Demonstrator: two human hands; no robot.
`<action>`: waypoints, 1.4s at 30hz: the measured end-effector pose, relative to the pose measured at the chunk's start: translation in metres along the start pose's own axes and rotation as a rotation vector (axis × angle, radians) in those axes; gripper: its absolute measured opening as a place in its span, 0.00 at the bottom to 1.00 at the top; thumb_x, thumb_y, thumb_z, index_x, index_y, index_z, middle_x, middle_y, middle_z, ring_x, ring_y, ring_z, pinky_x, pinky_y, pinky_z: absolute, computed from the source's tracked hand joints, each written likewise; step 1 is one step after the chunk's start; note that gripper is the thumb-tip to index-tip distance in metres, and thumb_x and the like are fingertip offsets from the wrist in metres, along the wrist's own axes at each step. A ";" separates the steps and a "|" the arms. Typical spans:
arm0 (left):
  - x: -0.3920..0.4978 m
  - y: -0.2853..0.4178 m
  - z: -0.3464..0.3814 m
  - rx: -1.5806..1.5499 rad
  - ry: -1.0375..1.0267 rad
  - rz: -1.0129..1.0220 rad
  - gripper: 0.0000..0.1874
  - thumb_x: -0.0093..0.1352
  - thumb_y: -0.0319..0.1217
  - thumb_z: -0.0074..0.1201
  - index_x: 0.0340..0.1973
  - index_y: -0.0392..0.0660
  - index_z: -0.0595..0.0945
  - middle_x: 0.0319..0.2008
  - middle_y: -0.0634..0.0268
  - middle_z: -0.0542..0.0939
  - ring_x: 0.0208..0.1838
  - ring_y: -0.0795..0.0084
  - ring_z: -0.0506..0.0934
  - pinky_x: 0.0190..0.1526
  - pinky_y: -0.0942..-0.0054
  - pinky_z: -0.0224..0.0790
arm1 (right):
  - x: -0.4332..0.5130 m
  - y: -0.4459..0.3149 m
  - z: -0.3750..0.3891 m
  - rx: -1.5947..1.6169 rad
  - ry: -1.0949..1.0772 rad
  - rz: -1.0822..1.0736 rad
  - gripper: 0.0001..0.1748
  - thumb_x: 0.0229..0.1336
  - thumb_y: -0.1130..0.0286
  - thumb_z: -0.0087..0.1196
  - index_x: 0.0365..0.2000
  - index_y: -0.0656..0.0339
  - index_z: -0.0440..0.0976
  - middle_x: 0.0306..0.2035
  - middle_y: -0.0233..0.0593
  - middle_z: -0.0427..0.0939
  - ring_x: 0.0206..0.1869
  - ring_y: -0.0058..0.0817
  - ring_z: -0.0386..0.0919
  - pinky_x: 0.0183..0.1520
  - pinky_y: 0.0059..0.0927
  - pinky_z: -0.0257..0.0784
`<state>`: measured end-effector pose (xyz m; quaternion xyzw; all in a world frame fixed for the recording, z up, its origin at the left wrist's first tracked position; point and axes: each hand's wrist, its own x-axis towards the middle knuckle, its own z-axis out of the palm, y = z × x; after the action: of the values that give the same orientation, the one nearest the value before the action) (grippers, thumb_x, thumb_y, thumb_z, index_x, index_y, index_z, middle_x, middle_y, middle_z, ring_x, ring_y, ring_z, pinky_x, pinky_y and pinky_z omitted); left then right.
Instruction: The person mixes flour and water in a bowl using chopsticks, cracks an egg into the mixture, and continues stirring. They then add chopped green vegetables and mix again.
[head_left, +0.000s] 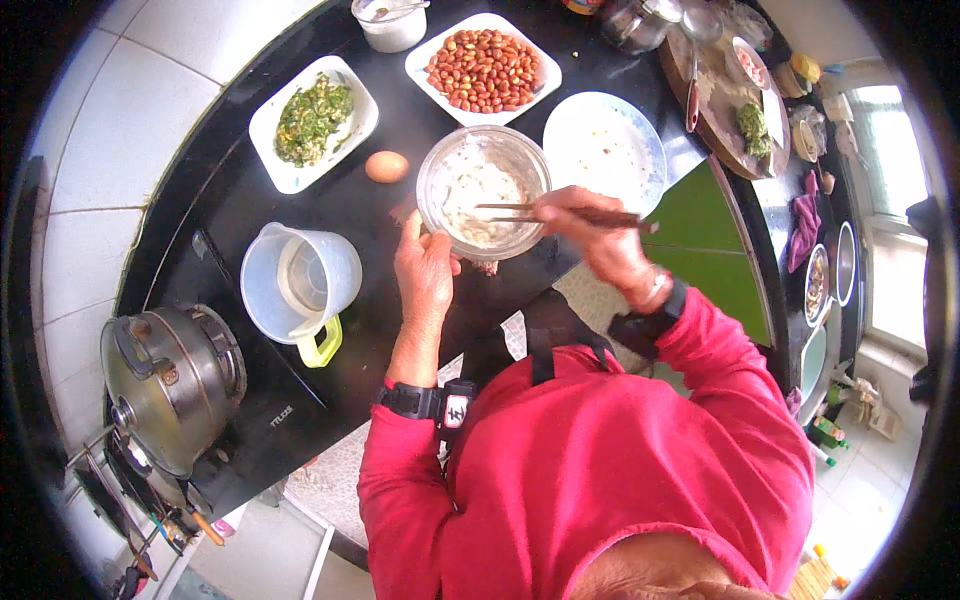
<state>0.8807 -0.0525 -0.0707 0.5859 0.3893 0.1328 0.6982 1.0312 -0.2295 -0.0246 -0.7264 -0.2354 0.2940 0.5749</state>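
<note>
My left hand (426, 262) grips the near left rim of a clear bowl (541, 176), thumb at its edge. Inside lies a pale, lumpy flour mixture (484, 184). A pair of dark chopsticks (517, 211) is held in my right hand (596, 229), their tips down in the mixture. Just left of the bowl, a brown egg (387, 167) rests on the black countertop (390, 300). Behind the bowl stands a square white dish (420, 67) of red-skinned peanuts (484, 69). To its right is a round plate (577, 127) with a few crumbs on it.
A square dish (262, 124) holds chopped greens (313, 120). Left of my hand is a plastic measuring jug (262, 277) with a green handle. A lidded metal pot (169, 382) sits on the gas hob. At the right, a round wooden chopping board (705, 97) carries a knife and greens.
</note>
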 end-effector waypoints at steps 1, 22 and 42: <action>-0.001 0.000 0.002 -0.013 -0.022 -0.019 0.22 0.69 0.22 0.47 0.60 0.37 0.73 0.25 0.65 0.80 0.20 0.82 0.72 0.22 0.80 0.66 | 0.002 -0.001 -0.001 0.018 0.077 0.137 0.09 0.65 0.71 0.56 0.38 0.67 0.81 0.35 0.38 0.83 0.35 0.24 0.80 0.43 0.28 0.76; -0.008 -0.003 0.005 -0.120 0.037 -0.035 0.23 0.68 0.21 0.48 0.59 0.35 0.73 0.22 0.64 0.80 0.17 0.81 0.73 0.20 0.79 0.66 | 0.011 -0.013 0.009 -0.173 -0.017 -0.150 0.09 0.62 0.70 0.58 0.40 0.63 0.81 0.33 0.35 0.82 0.36 0.23 0.79 0.43 0.27 0.74; -0.012 -0.010 0.007 -0.133 0.050 -0.071 0.23 0.69 0.21 0.46 0.61 0.37 0.72 0.24 0.60 0.80 0.18 0.76 0.76 0.22 0.76 0.73 | 0.000 -0.008 -0.007 -0.069 0.031 0.073 0.09 0.65 0.73 0.54 0.39 0.65 0.82 0.36 0.37 0.84 0.36 0.21 0.80 0.46 0.28 0.76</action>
<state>0.8749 -0.0683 -0.0755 0.5207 0.4174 0.1478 0.7299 1.0360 -0.2323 -0.0152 -0.7584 -0.2100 0.2951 0.5420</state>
